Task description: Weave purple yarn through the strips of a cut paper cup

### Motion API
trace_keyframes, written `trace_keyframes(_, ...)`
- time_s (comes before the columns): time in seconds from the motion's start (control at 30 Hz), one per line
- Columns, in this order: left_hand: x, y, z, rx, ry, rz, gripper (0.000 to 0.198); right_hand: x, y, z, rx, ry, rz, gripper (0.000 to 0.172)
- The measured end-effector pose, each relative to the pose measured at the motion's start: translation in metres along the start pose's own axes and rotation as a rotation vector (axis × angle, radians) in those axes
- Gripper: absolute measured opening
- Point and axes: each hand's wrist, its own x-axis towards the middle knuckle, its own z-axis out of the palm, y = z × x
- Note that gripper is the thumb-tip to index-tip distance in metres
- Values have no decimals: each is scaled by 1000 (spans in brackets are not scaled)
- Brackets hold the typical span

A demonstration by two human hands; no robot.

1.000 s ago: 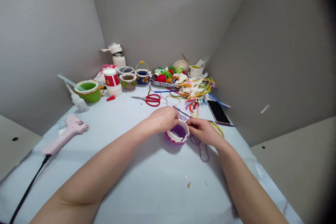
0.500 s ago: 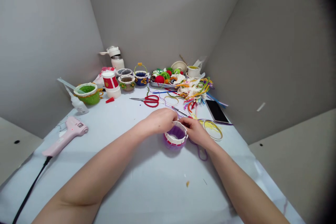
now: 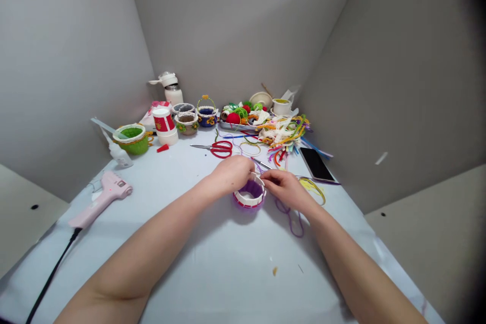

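Note:
A small round purple cup-shaped basket [image 3: 248,203] with a white slatted rim and red dashes stands on the table between my hands. My left hand [image 3: 237,171] is closed over its far left rim, with the fingertips mostly hidden behind the hand and the rim. Just right of the rim, my right hand [image 3: 284,188] is closed in a pinch on what looks like purple yarn. A loop of that purple yarn [image 3: 296,234] trails on the table beneath the right wrist. Beyond the hands lies a pen-like tool [image 3: 261,163], near red-handled scissors [image 3: 221,149].
A pink glue gun [image 3: 100,200] with a black cord lies left, near a white glue bottle [image 3: 119,154] and green basket [image 3: 132,144]. Finished small baskets [image 3: 187,124], a tray [image 3: 239,126] and a yarn pile [image 3: 284,134] line the back. A phone [image 3: 317,163] lies right.
My right hand has drawn slightly away to the right from the basket's rim, with a gap now showing between them. My left hand stays at the rim. The whole view has shifted a little.

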Motion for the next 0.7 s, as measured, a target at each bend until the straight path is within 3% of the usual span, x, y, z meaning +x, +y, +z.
trace_keyframes(0.17,0,1,-1,44,-34,-12,23,11,-15,-19,-91,-102,75,28)
trace_keyframes(0.37,2,3,0,79,-78,-57,25,29,-30,-18,-185,-118,164,34)
trace_keyframes(0.7,3,2,2,89,-71,-59,23,32,-59,-16,-613,-36,-38,22)
